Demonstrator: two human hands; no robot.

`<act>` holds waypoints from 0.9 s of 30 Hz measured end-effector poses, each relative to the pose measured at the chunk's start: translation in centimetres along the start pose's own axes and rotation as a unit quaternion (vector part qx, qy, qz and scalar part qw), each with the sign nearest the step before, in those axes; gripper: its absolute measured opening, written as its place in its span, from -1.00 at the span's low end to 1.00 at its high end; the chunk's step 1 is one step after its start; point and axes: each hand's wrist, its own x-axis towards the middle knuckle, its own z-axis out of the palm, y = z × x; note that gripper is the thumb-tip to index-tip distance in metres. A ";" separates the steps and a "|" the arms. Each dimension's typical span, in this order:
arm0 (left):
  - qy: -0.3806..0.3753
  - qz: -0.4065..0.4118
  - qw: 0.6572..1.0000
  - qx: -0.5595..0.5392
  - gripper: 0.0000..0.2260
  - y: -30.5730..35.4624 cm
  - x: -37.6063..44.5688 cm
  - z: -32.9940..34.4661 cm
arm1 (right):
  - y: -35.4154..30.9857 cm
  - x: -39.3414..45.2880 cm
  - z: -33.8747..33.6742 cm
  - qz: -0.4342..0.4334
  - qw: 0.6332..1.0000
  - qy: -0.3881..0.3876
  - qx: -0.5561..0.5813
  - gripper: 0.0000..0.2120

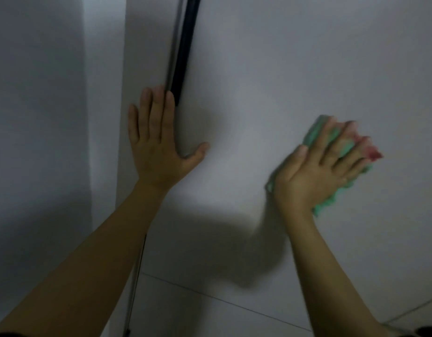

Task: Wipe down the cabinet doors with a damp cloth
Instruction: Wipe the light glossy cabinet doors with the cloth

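A crumpled green cloth [314,133] with a pink-red corner lies flat against the plain white cabinet door [271,81], right of the door's dark vertical handle [184,49].

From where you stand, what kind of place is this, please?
Probably a room in a home, beside a built-in cupboard: a tall white cabinet door with a long black bar handle, pale floor tiles below, and a green cleaning cloth pressed on the door.

Smooth matt white cabinet door [283,69], fuzzy green cloth [314,132], glossy black handle [185,49]

Bare door panel [283,69] above cloth [314,132]
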 end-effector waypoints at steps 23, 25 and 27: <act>-0.120 -0.096 0.970 -0.189 -0.46 17.0 -0.7 -2.4 | 17.5 5.2 -2.7 -0.235 0.971 -0.050 -0.007 -0.51; -0.128 -0.087 0.974 -0.163 -0.44 18.2 -1.4 -2.2 | 17.7 6.7 -2.5 -0.087 0.996 -0.014 -0.023 -0.52; -0.137 -0.115 0.972 -0.154 -0.41 19.5 -1.7 -2.2 | 14.9 6.4 -2.1 0.039 0.999 0.019 -0.004 -0.51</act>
